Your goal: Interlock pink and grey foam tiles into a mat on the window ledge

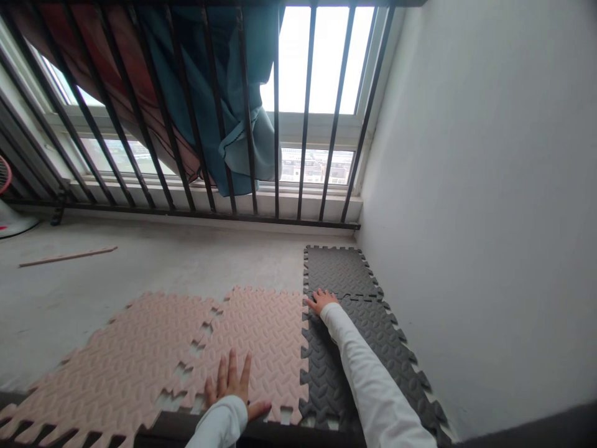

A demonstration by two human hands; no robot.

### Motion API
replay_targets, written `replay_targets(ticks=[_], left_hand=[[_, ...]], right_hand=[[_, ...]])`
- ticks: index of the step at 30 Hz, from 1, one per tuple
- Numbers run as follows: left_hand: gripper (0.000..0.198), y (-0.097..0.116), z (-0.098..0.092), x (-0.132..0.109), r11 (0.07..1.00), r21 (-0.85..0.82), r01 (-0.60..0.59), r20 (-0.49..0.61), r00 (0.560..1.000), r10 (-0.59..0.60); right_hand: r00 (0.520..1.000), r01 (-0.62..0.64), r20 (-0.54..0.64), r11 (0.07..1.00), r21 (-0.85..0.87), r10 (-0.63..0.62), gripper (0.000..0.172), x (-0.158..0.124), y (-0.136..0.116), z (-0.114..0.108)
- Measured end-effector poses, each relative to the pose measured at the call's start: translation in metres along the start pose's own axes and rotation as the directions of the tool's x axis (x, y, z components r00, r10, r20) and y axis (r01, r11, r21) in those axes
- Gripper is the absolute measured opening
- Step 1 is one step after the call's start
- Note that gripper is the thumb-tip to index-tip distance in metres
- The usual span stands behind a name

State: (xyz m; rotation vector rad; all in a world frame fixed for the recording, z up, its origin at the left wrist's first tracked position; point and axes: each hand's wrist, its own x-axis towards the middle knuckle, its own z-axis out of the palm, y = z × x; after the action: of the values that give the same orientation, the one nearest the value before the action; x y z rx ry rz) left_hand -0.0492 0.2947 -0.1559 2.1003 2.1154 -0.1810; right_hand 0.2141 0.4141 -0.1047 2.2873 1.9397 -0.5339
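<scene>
My left hand (pixel 231 384) lies with fingers spread on the near part of a pink foam mat tile (pixel 265 339). Over the seam between that tile and a near dark grey foam mat tile (pixel 373 339), my right hand (pixel 323 300) rests with its fingers apart. Beyond it sits a far dark grey foam mat tile (pixel 342 267), joined edge to edge with the near grey one. A second pink foam mat tile (pixel 140 348) lies to the left, with gaps along the edge facing the first pink tile.
Black railing bars (pixel 305 124) stand across the back, with blue cloth (pixel 200 93) and reddish cloth (pixel 112 68) behind them. A white wall (pixel 489 205) rises on the right. On the concrete floor (pixel 186 255) lies a thin strip (pixel 68 257); a fan base (pixel 13 221) shows at far left.
</scene>
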Motion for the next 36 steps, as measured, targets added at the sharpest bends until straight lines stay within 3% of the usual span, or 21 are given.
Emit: replay_targets(ticks=[3,7,9,11,12,16,20,23,27,31,36], left_hand=[[0.092,0.0,-0.002,0.001,1.0,0.007,0.013,0.035,0.999,-0.013],[0.09,0.002,-0.007,-0.001,1.0,0.009,0.003,0.024,1.0,-0.003],[0.089,0.002,-0.01,-0.003,1.0,0.006,0.002,0.03,1.0,-0.002],[0.087,0.003,-0.012,-0.005,1.0,0.009,0.008,0.045,0.999,-0.009],[0.087,0.004,-0.012,-0.005,1.0,0.012,0.01,0.048,0.999,-0.01],[0.088,0.003,-0.01,-0.004,1.0,0.018,-0.002,0.02,1.0,0.002],[0.089,0.0,-0.007,-0.002,1.0,-0.005,-0.018,0.017,1.0,0.019],[0.089,-0.003,-0.005,-0.002,0.998,-0.034,-0.049,0.017,0.999,0.049],[0.087,-0.004,-0.002,-0.002,0.998,-0.024,-0.058,-0.01,0.998,0.058],[0.086,-0.003,-0.002,-0.002,0.999,-0.019,-0.05,-0.03,0.998,0.049],[0.086,0.001,-0.004,-0.003,1.0,0.003,-0.025,-0.037,0.999,0.025]], right_hand=[[0.998,0.049,-0.036,0.999,0.015,-0.048,0.063,0.004,-0.004,-0.001],[0.998,0.056,0.007,0.998,0.02,-0.056,0.061,0.006,0.001,0.002],[0.992,-0.062,-0.107,0.998,0.006,0.063,0.065,0.003,0.014,0.004],[0.927,-0.262,-0.278,0.965,0.006,0.253,0.071,-0.002,0.031,0.008],[0.898,-0.329,-0.307,0.944,0.009,0.316,0.073,-0.005,0.041,0.009],[0.932,-0.32,-0.19,0.947,-0.027,0.309,0.079,-0.011,0.069,0.008],[0.891,-0.421,-0.199,0.907,-0.021,0.409,0.079,-0.011,0.093,-0.003],[0.93,-0.365,-0.055,0.93,-0.043,0.363,0.073,-0.013,0.118,-0.014],[0.921,-0.388,-0.05,0.919,-0.066,0.386,0.065,-0.021,0.144,-0.023],[0.914,-0.405,-0.038,0.91,-0.091,0.403,0.072,-0.025,0.147,-0.025],[0.912,-0.408,-0.079,0.907,-0.106,0.401,0.075,-0.023,0.131,-0.026]])
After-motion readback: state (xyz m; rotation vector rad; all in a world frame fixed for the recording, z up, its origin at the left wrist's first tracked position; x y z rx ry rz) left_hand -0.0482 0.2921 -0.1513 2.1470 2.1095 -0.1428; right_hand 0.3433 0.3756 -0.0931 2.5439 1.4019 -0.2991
